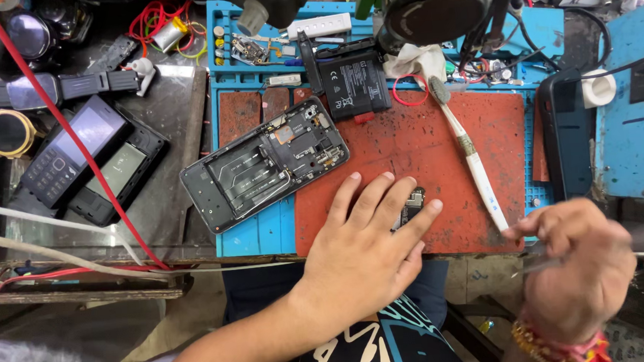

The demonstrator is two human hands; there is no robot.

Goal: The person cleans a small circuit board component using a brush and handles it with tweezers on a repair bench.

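My left hand [366, 234] lies flat on the red work mat [424, 145], its fingers pressing down a small dark circuit board [411, 202] that shows between them. To the right, off the mat's front corner, my right hand [577, 266] is closed around thin metal tweezers [537, 263], which look blurred. An opened phone body [265, 163] with bare innards lies slantwise at the mat's left edge. A black phone battery [353, 84] rests behind it. A white toothbrush [469, 153] lies diagonally on the mat.
The blue repair mat [254, 233] carries small parts and screws at the back. A keypad phone [74, 150] and a black phone frame [117, 175] lie left, crossed by a red wire [73, 136]. A black microscope head [438, 6] hangs above. A black phone [565, 136] stands right.
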